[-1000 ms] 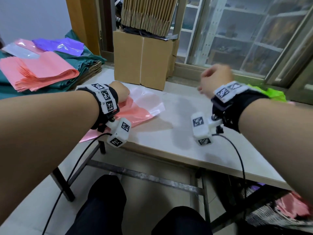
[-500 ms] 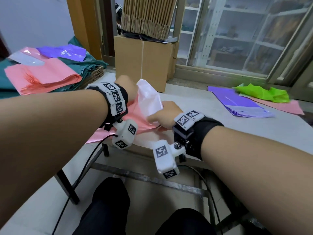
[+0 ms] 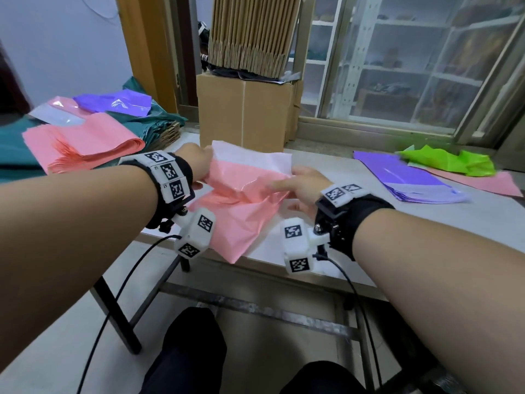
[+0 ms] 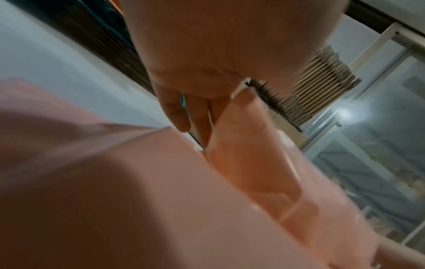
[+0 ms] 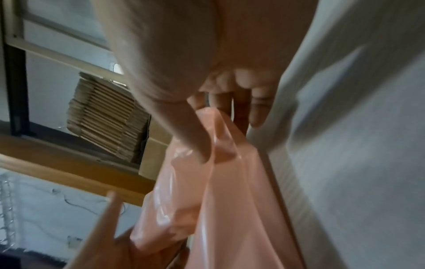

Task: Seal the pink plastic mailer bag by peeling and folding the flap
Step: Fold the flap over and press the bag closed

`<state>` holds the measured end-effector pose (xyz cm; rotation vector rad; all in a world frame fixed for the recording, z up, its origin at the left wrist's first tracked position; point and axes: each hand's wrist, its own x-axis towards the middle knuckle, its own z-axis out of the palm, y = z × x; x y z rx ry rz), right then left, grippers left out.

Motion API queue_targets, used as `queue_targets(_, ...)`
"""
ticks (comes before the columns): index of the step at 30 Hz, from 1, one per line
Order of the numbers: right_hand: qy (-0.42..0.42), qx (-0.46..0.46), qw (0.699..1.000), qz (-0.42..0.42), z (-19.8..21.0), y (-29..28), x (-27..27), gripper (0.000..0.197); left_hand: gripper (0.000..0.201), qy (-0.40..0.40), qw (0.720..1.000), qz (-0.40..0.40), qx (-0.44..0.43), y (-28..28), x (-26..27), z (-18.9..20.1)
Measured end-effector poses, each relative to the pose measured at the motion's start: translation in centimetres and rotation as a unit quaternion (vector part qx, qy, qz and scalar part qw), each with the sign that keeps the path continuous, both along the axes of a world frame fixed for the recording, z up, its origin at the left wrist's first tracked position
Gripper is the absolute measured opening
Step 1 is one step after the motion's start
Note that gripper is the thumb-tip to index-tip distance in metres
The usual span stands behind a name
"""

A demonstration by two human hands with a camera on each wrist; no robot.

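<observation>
The pink mailer bag (image 3: 241, 206) is lifted off the white table (image 3: 426, 223) between my two hands, crumpled, its white flap (image 3: 250, 156) standing up along the far edge. My left hand (image 3: 199, 163) pinches the bag's left side near the flap; in the left wrist view the left hand (image 4: 207, 116) has thumb and fingers closed on pink plastic (image 4: 161, 200). My right hand (image 3: 301, 183) pinches the right side. The right wrist view shows the right hand (image 5: 220, 127) with its thumb pressing the pink film (image 5: 218, 191) against the fingers.
A cardboard box (image 3: 244, 115) stands just behind the bag, with flattened cartons on top. A stack of pink mailers (image 3: 85, 143) lies at the left. Purple mailers (image 3: 406, 177) and a green bag (image 3: 449, 160) lie on the table at the right.
My right hand came from the table's right side to the bag and took hold of its right edge. Both hands have lifted the bag and spread it, with the white flap raised.
</observation>
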<state>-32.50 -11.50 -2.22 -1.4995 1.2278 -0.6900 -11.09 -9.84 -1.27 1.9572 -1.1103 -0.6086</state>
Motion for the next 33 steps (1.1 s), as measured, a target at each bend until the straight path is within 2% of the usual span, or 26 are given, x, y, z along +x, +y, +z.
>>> queue_targets(2, 0.032, -0.015, 0.999, -0.006, -0.5, 0.8, 1.2, 0.043, 0.082, 0.076, 0.997, -0.014, -0.004, 0.7, 0.6, -0.7)
queue_targets(3, 0.026, -0.035, 0.999, -0.018, -0.7, 1.1, 1.7, 0.048, 0.101, 0.101, 0.994, -0.035, 0.011, 1.2, 0.6, -0.9)
queue_targets(4, 0.014, -0.052, 0.998, -0.037, -0.9, 1.1, 2.2, 0.045, 0.111, 0.129, 0.988, -0.081, 0.031, 1.7, 0.9, -1.2)
queue_targets(6, 0.013, -0.070, 0.995, -0.065, -1.1, 1.0, 3.1, 0.028, 0.106, 0.162, 0.967, -0.180, 0.077, 2.2, 1.6, -1.9)
queue_targets(7, 0.017, -0.072, 0.994, -0.079, -1.2, 0.9, 3.3, 0.021, 0.096, 0.168, 0.961, -0.202, 0.088, 2.4, 2.0, -2.1)
queue_targets(9, 0.000, -0.063, 0.993, -0.102, -1.4, 0.5, 3.7, 0.022, 0.084, 0.165, 0.960, -0.208, 0.091, 2.7, 2.8, -2.5)
queue_targets(13, -0.020, -0.012, 0.996, -0.090, -2.2, -0.2, 4.1, 0.034, 0.077, 0.158, 0.955, -0.231, 0.093, 3.2, 3.7, -2.8)
queue_targets(15, -0.018, 0.005, 0.998, -0.058, -2.5, -0.5, 4.0, 0.026, 0.057, 0.155, 0.952, -0.247, 0.097, 3.4, 3.5, -2.6)
queue_targets(17, -0.029, 0.033, 0.998, -0.046, -2.1, -0.2, 3.9, 0.019, 0.033, 0.140, 0.967, -0.199, 0.072, 2.9, 3.6, -2.6)
queue_targets(19, -0.055, 0.067, 0.995, -0.044, -2.0, 0.2, 4.1, 0.030, 0.028, 0.095, 0.988, -0.111, 0.039, 2.1, 4.4, -3.1)
queue_targets(20, -0.056, 0.074, 0.995, -0.042, -2.3, 0.1, 4.4, 0.045, 0.034, 0.074, 0.994, -0.080, 0.033, 1.9, 4.8, -3.3)
queue_targets(22, -0.008, 0.069, 0.997, -0.021, -2.8, 0.0, 5.1, 0.078, 0.044, 0.072, 0.995, -0.064, 0.030, 1.8, 4.9, -3.5)
queue_targets(23, 0.008, 0.068, 0.998, -0.005, -2.7, 0.0, 5.5, 0.078, 0.044, 0.089, 0.994, -0.065, 0.019, 1.8, 4.7, -3.4)
queue_targets(25, 0.034, 0.055, 0.998, -0.001, -1.9, 0.2, 5.8, 0.053, 0.044, 0.111, 0.992, -0.059, 0.001, 1.8, 4.4, -3.3)
queue_targets(27, 0.055, 0.025, 0.998, -0.028, -0.9, 0.0, 5.6, 0.035, 0.062, 0.109, 0.993, -0.042, -0.005, 1.6, 4.7, -3.4)
queue_targets(28, 0.051, 0.012, 0.998, -0.041, -0.6, -0.3, 5.4, 0.024, 0.064, 0.121, 0.992, -0.039, -0.008, 1.7, 4.8, -3.4)
queue_targets(29, 0.051, 0.005, 0.997, -0.050, -0.5, -0.6, 5.1, 0.017, 0.057, 0.144, 0.989, -0.045, -0.005, 1.8, 4.7, -3.3)
queue_targets(31, 0.061, 0.006, 0.997, -0.052, -0.5, -0.9, 4.7, 0.018, 0.040, 0.198, 0.975, -0.093, 0.026, 2.4, 4.5, -3.2)
queue_targets(33, 0.056, 0.025, 0.998, -0.023, -0.8, -0.9, 4.7, 0.018, 0.029, 0.207, 0.965, -0.149, 0.060, 2.6, 4.6, -3.3)
